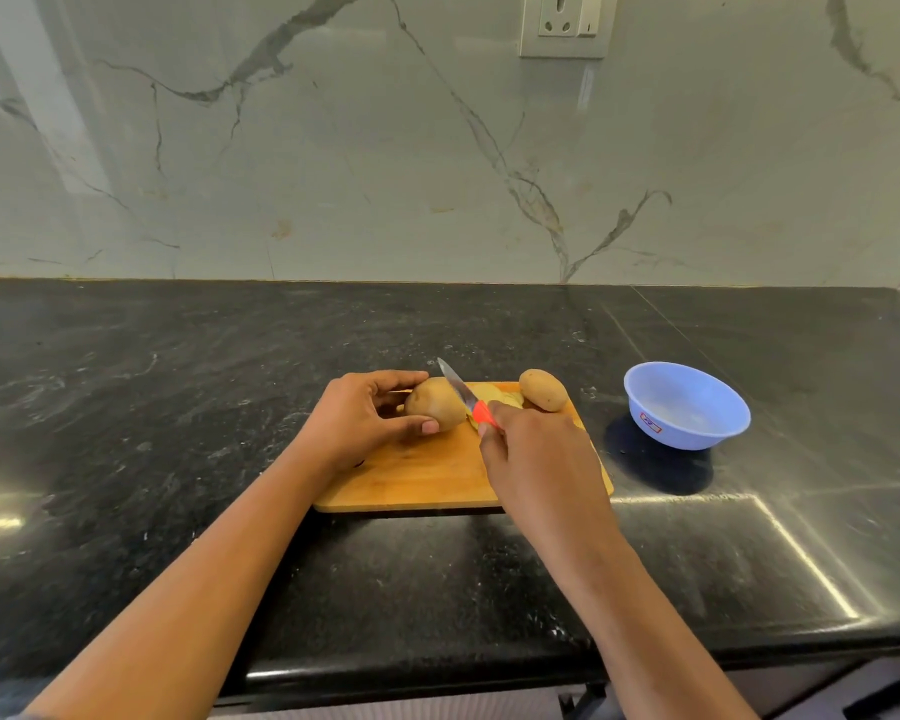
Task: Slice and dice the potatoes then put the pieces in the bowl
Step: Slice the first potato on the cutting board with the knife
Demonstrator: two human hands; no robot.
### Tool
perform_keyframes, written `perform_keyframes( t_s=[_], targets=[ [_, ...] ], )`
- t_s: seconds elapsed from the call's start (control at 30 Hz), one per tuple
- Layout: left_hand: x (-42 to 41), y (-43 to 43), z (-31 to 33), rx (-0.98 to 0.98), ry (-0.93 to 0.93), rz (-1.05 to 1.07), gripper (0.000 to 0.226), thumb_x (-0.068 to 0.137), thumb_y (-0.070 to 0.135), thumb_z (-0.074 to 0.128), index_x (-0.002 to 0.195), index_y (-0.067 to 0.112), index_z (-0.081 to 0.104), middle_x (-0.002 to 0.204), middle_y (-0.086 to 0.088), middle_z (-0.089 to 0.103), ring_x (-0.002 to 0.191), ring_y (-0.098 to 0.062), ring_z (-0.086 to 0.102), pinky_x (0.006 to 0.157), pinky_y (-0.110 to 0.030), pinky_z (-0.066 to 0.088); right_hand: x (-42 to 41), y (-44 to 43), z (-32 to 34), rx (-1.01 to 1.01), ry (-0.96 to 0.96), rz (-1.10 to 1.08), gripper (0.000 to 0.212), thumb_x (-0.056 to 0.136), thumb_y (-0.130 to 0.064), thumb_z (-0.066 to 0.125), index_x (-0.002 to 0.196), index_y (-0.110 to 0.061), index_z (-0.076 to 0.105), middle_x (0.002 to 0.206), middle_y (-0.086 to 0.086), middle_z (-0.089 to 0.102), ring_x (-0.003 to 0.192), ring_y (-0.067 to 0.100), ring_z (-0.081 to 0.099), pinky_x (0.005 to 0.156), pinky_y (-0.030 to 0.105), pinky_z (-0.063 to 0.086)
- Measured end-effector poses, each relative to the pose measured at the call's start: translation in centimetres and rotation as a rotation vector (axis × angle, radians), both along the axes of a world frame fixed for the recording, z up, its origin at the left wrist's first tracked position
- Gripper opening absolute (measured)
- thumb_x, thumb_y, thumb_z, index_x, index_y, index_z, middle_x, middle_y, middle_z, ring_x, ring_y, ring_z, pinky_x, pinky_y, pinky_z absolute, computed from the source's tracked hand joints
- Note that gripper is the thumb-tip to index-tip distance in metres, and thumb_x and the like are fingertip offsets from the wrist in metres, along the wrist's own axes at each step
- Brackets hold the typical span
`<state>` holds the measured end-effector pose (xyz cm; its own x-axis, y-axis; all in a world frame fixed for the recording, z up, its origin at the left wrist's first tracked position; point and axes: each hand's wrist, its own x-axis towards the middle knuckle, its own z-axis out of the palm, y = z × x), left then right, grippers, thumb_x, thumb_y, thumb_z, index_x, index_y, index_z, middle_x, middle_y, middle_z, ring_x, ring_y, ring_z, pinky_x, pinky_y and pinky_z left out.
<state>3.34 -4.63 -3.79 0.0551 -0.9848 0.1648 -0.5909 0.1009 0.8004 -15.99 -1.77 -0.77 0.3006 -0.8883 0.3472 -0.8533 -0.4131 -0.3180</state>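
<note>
While my left hand (pixel 365 413) curls round the potato (pixel 434 403) on the board (pixel 427 480) and my right hand (pixel 536 459) grips the knife (pixel 461 392) across its cut end, I fear the round potato could roll, steering the blade toward that left hand.

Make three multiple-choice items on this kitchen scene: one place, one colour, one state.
1. Where is the bowl? A. on the board B. on the counter, right of the board C. left of the board
2. What colour is the knife handle? A. green B. red C. black
3. What is the left hand doing? A. holding a potato B. lying flat C. lifting the bowl
Answers: 1 B, it stands on the counter beyond the board's right edge; 2 B, red shows at the blade's base; 3 A, fingers and thumb curl round the potato.
</note>
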Motion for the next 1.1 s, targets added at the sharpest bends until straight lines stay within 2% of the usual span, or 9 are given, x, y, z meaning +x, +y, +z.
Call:
perform_keyframes(
  t_s=[0.23,0.33,0.47,0.57,0.63,0.73,0.83,0.97,1.1],
  targets=[
    [0.2,-0.3,-0.2,0.010,0.014,0.001,0.064,0.067,0.032,0.082,0.127,0.032,0.059,0.122,0.013,0.063,0.099,0.005,0.057,0.075,-0.004,0.043,0.5,-0.1,0.6,-0.002,0.129,-0.015,0.029,0.102,-0.028,0.036,0.122,-0.022,0.057,0.097,-0.002,0.066,0.083,0.012,0.060,0.073,0.026,0.052],
    [0.0,-0.3,-0.2,0.007,0.028,0.002,0.063,0.067,0.029,0.083,0.126,0.030,0.060,0.123,0.012,0.062,0.101,0.005,0.056,0.076,-0.003,0.043,0.8,-0.7,0.8,0.016,0.174,-0.012,0.025,0.101,-0.024,0.038,0.113,-0.020,0.060,0.088,-0.001,0.062,0.077,0.014,0.057,0.061,0.022,0.046],
    [0.0,-0.3,-0.3,-0.011,0.061,-0.005,0.063,0.066,0.026,0.084,0.124,0.028,0.062,0.122,0.009,0.064,0.102,0.005,0.058,0.083,-0.004,0.044,1.8,-1.1,1.4,0.035,0.230,0.001,0.021,0.100,-0.020,0.040,0.105,-0.015,0.060,0.069,-0.003,0.041,0.057,0.010,0.038,0.046,0.021,0.022],
    [0.1,-0.3,-0.4,-0.010,0.076,-0.020,0.062,0.066,0.023,0.084,0.123,0.027,0.063,0.121,0.010,0.064,0.096,0.011,0.057,0.081,-0.001,0.044,1.8,-0.7,1.5,0.074,0.259,0.012,0.019,0.100,-0.017,0.039,0.107,-0.014,0.056,0.064,-0.003,0.033,0.062,0.013,0.039,0.046,0.021,0.023],
    [0.2,-0.4,-0.5,-0.002,0.073,-0.033,0.062,0.066,0.023,0.084,0.124,0.028,0.062,0.120,0.012,0.063,0.100,0.008,0.057,0.081,-0.002,0.044,1.6,-0.1,1.3,0.071,0.264,0.006,0.019,0.100,-0.016,0.038,0.107,-0.014,0.056,0.064,-0.003,0.031,0.069,0.014,0.041,0.047,0.022,0.025],
    [0.3,-0.6,-0.3,0.000,0.067,-0.030,0.060,0.067,0.026,0.083,0.123,0.028,0.062,0.114,0.015,0.065,0.098,0.009,0.058,0.081,-0.002,0.044,2.2,-0.3,1.9,0.104,0.281,-0.007,0.019,0.099,-0.014,0.039,0.106,-0.013,0.057,0.064,-0.002,0.033,0.065,0.014,0.041,0.048,0.023,0.028],
    [0.5,-0.6,-0.4,0.005,0.092,-0.024,0.059,0.065,0.026,0.084,0.121,0.028,0.064,0.112,0.013,0.067,0.099,0.007,0.061,0.085,-0.007,0.047,2.7,-0.4,2.2,0.139,0.282,0.019,0.017,0.098,-0.012,0.042,0.108,-0.012,0.056,0.066,-0.001,0.033,0.055,0.012,0.031,0.046,0.022,0.023],
    [0.5,-0.6,-0.5,0.013,0.100,-0.039,0.061,0.064,0.025,0.084,0.122,0.028,0.063,0.116,0.012,0.066,0.104,0.002,0.061,0.090,-0.011,0.047,2.0,0.7,1.1,0.126,0.277,0.014,0.020,0.099,-0.012,0.041,0.117,-0.012,0.051,0.067,-0.003,0.030,0.057,0.011,0.033,0.045,0.021,0.023],
    [0.5,-0.7,-0.5,0.010,0.117,-0.031,0.060,0.064,0.027,0.083,0.121,0.025,0.064,0.113,0.011,0.068,0.103,0.003,0.062,0.088,-0.009,0.047,2.5,0.6,1.3,0.131,0.243,0.031,0.024,0.098,-0.008,0.041,0.120,-0.010,0.050,0.091,0.002,0.052,0.063,0.013,0.037,0.045,0.021,0.022]
  ],
)
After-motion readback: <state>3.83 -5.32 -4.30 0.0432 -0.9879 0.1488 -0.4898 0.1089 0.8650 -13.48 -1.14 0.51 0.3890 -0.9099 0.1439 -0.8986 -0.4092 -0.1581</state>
